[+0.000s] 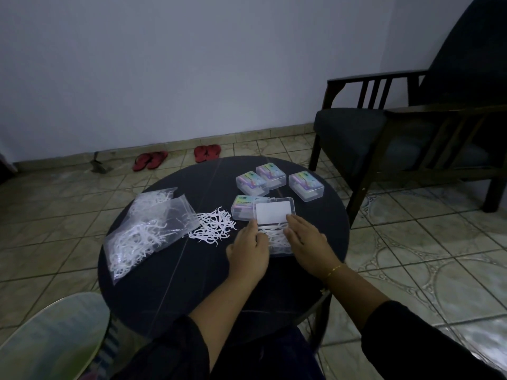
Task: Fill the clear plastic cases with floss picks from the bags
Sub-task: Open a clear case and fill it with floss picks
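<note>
Left hand: my left hand (251, 244) lies flat on the round dark worktop (164, 283), fingers nearly straight, their tips against the left side of the open clear plastic case (277, 241); I see no curl round anything.
Right hand: my right hand (306, 239) mirrors it on the case's right side, fingers extended and touching its edge.
Case in hand: it sits between my two hands, touching both, with white floss picks inside; its long axis runs away from me, and the raised lid (273, 212) with a white card stands at the far end, just past my fingertips.
Coming move: I judge the lid has to fold toward me over the tray. Both hands are equally near; the right fingertips sit slightly closer to the lid's corner.
Loose picks: a heap of white floss picks (214, 227) lies just left of my left hand.
Bags: two clear plastic zip bags (148, 231) of picks lie further left, overlapping.
Closed cases: four clear lidded cases with coloured labels (306, 185) sit beyond the open one.
</note>
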The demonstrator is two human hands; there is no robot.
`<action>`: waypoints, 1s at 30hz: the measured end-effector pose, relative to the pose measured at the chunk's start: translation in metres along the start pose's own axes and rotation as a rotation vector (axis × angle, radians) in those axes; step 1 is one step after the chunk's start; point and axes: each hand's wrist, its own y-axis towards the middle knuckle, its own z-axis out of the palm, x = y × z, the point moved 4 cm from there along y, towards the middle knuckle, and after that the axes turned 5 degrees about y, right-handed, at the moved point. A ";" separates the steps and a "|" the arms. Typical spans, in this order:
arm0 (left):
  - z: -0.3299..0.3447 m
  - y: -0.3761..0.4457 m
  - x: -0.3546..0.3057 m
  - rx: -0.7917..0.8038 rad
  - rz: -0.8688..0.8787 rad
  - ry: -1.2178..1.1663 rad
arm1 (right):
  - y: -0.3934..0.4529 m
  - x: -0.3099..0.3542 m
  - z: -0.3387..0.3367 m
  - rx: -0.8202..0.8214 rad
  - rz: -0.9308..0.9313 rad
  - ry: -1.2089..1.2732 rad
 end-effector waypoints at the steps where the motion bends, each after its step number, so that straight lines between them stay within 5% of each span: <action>1: -0.001 -0.002 0.000 -0.003 0.003 -0.032 | 0.000 -0.001 -0.001 -0.029 -0.008 0.034; 8: -0.001 0.001 0.011 -0.016 -0.147 -0.119 | 0.004 -0.009 0.001 -0.125 0.026 0.276; 14: -0.001 -0.002 0.009 -0.096 -0.091 -0.221 | 0.001 -0.012 0.002 -0.139 0.064 0.309; 23: -0.003 -0.013 0.011 -0.210 0.091 0.117 | 0.004 -0.012 0.001 -0.178 0.044 0.237; 30: -0.005 -0.009 0.014 -0.245 0.138 0.100 | 0.006 -0.013 -0.005 -0.232 0.129 0.377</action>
